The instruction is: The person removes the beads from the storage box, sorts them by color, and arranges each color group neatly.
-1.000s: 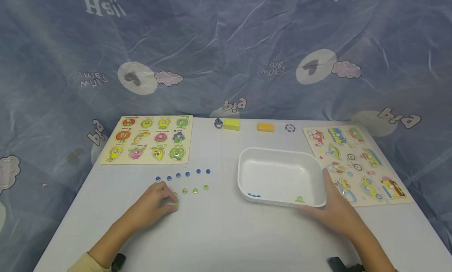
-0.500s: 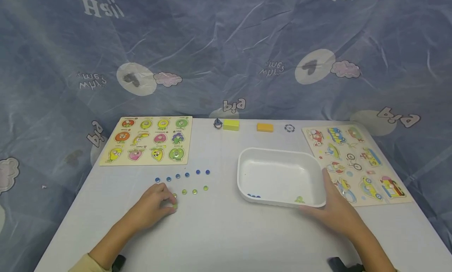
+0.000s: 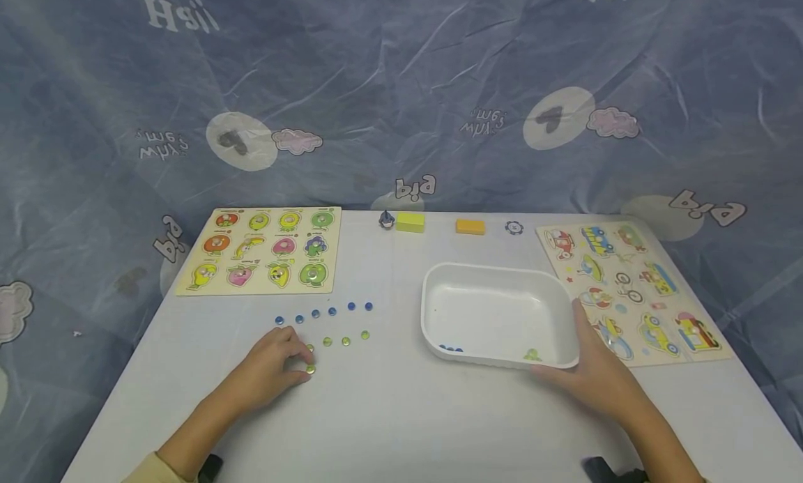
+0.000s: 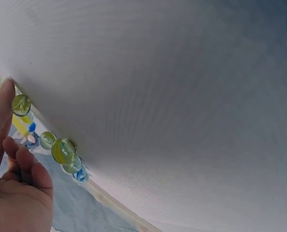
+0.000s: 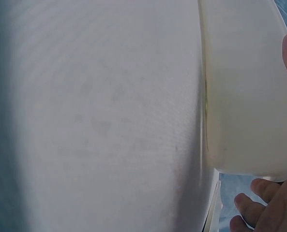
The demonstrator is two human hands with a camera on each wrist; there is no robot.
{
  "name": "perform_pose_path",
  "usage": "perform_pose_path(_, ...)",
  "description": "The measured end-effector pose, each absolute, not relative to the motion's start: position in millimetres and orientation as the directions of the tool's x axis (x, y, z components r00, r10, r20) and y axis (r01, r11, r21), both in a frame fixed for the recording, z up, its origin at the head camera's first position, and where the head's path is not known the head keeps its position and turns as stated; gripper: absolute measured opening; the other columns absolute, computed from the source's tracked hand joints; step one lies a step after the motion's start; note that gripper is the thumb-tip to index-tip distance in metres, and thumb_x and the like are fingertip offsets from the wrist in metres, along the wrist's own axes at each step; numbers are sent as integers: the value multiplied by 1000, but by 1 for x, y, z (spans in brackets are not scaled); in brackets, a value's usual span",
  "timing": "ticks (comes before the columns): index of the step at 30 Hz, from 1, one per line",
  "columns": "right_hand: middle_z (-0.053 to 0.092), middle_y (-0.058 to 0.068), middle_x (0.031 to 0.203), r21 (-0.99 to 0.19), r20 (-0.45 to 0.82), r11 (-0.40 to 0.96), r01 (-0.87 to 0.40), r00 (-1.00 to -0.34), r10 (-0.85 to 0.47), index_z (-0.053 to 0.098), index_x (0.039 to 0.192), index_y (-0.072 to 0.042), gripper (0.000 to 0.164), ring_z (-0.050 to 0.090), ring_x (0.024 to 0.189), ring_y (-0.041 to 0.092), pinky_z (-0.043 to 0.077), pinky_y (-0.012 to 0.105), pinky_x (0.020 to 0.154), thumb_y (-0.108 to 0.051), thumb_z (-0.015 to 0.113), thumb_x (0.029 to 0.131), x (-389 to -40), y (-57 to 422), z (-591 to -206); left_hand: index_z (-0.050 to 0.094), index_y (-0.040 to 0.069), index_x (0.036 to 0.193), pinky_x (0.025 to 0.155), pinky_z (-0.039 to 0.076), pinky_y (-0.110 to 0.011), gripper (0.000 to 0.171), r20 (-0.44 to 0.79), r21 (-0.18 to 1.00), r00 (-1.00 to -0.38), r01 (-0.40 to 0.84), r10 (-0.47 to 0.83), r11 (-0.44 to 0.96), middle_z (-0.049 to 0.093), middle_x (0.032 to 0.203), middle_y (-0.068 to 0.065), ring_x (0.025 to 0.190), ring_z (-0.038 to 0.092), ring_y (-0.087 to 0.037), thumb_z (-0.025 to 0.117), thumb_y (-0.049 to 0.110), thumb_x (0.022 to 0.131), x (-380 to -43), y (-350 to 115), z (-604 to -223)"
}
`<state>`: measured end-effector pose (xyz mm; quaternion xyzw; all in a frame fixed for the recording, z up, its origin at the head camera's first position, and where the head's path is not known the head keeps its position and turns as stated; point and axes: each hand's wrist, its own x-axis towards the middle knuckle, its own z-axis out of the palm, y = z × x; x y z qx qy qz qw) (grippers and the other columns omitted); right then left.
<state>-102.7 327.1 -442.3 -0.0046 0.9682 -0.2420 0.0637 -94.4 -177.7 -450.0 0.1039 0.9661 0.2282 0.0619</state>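
Note:
In the head view my left hand (image 3: 272, 368) rests low over the table. Its thumb and index fingertip pinch a green marble (image 3: 310, 369) close to the tabletop. More green marbles (image 3: 346, 341) form a short row to its right, one partly behind the index finger. Behind them runs a row of blue marbles (image 3: 332, 311). The left wrist view shows a green marble (image 4: 21, 105) beside a fingertip. My right hand (image 3: 599, 371) grips the white tray (image 3: 433, 309) at its near right corner, thumb on the near side. A few blue and green marbles lie inside along its near wall.
A fruit puzzle board (image 3: 182, 288) lies at the back left, a vehicle puzzle board (image 3: 665, 298) at the right. Along the back edge stand a small dark figure (image 3: 386, 220), a yellow-green block (image 3: 410, 222), an orange block (image 3: 470, 226) and a gear-shaped piece (image 3: 514, 228).
The left thumb and index finger have shifted slightly towards me, and the green marble between them shows more fully. My right hand and the tray have stayed in place.

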Motion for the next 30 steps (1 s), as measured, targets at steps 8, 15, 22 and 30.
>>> perform_pose_path(8, -10, 10, 158, -465, -120, 885, 23, -992, -38, -25, 145, -23, 132, 18, 137, 54, 27, 73, 94, -75, 65, 64, -102, 328, -443, 71, 28, 85, 81, 48, -27, 26, -53, 484, -969, 187, 242, 855, 54, 84, 16, 87, 48, -5, 85, 23, 65, -94, -177, -445)
perform_pose_path(15, -10, 11, 158, -477, -119, 879, 21, -992, -41, -25, 145, -24, 132, 17, 137, 54, 27, 73, 95, -75, 66, 64, -102, 327, -442, 71, 27, 93, 73, 44, -22, 31, 70, 523, -962, 261, 265, 811, 53, 86, 10, 86, 46, -10, 85, 29, 66, -93, -170, -424)
perform_pose_path(22, -11, 10, 158, -477, -119, 879, 24, -992, -38, -25, 145, -24, 132, 17, 137, 53, 27, 73, 95, -75, 66, 64, -102, 326, -442, 67, 36, 101, 80, 46, -24, 31, 206, 524, -929, 369, 307, 768, 48, 93, 23, 93, 42, 1, 81, 33, 73, -84, -125, -384)
perform_pose_path(30, -11, 10, 158, -478, -110, 878, 17, -993, -40, -25, 145, -23, 133, 15, 138, 53, 26, 73, 96, -75, 66, 63, -103, 327, -444, 62, 33, 112, 89, 46, -25, 28, 209, 591, -831, 528, 516, 610, 54, 105, 19, 101, 46, 1, 69, 31, 86, -92, -43, -368)
